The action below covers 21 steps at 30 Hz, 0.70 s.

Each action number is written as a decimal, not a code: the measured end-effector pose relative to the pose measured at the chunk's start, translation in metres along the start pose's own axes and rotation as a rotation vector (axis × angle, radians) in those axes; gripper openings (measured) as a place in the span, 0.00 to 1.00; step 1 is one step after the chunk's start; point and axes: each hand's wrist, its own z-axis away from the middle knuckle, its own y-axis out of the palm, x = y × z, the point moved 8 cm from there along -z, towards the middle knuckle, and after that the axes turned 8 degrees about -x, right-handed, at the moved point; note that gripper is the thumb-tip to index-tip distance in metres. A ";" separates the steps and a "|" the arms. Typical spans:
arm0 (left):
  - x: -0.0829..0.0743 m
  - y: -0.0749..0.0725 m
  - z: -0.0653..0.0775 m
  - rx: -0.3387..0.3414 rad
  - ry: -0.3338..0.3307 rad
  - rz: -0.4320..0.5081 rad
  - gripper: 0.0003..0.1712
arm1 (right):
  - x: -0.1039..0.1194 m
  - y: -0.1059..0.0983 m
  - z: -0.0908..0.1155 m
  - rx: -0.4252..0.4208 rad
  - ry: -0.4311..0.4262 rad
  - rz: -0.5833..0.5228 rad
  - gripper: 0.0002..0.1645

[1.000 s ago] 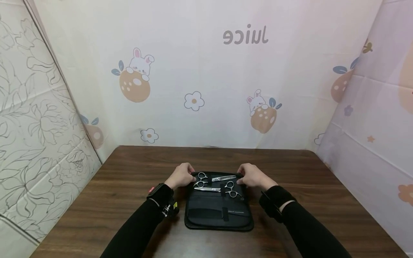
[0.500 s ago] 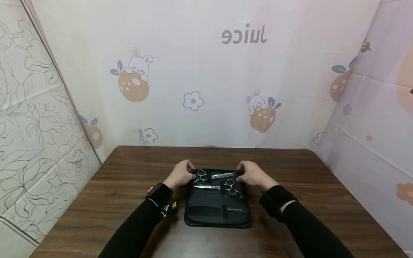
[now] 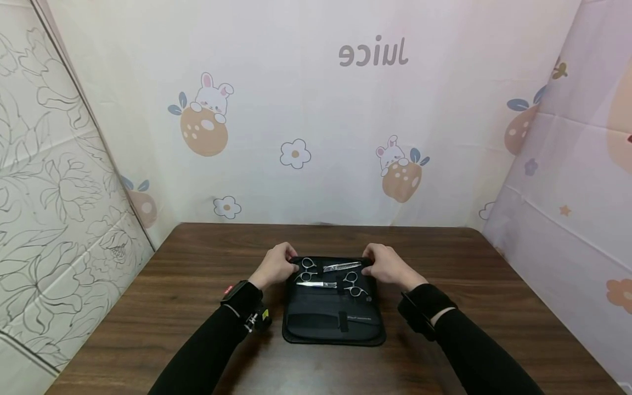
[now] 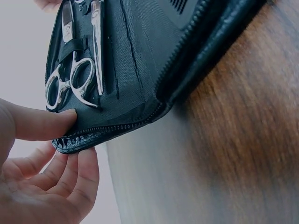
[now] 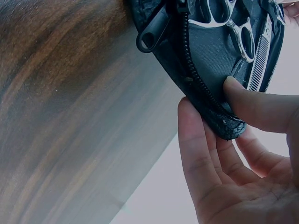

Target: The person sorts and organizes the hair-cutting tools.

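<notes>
An unfolded black zippered scissors case lies on the brown table. My left hand pinches its far left corner, thumb on the inner face and fingers beneath. At the far right corner, my right hand grips the same way. Inside the case, thinning shears and a pair of scissors sit under elastic straps, their handles at opposite ends. The left wrist view shows that corner raised off the table. A zipper pull hangs at the edge in the right wrist view.
The wood-grain table reaches back to a pale printed curtain. Another curtain with flower outlines stands along the left, and a printed one along the right. A slotted black comb shows in the case's near part.
The case and both hands have shifted slightly toward the far side of the table. Both hands keep their hold on the far corners.
</notes>
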 end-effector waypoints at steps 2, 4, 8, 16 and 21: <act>-0.001 -0.001 0.000 -0.011 0.010 0.006 0.11 | 0.001 -0.001 0.000 -0.008 -0.009 0.003 0.14; -0.003 -0.003 -0.001 -0.021 0.023 0.015 0.11 | 0.001 -0.002 0.001 -0.015 -0.021 0.008 0.14; -0.005 -0.006 -0.001 -0.037 0.053 0.030 0.10 | 0.003 -0.004 0.001 -0.026 -0.028 0.015 0.14; -0.008 -0.009 0.001 -0.072 0.130 0.056 0.11 | 0.010 -0.008 0.005 -0.061 -0.097 0.014 0.13; -0.012 -0.012 0.003 -0.075 0.170 0.067 0.11 | 0.014 -0.010 0.007 -0.090 -0.149 0.013 0.12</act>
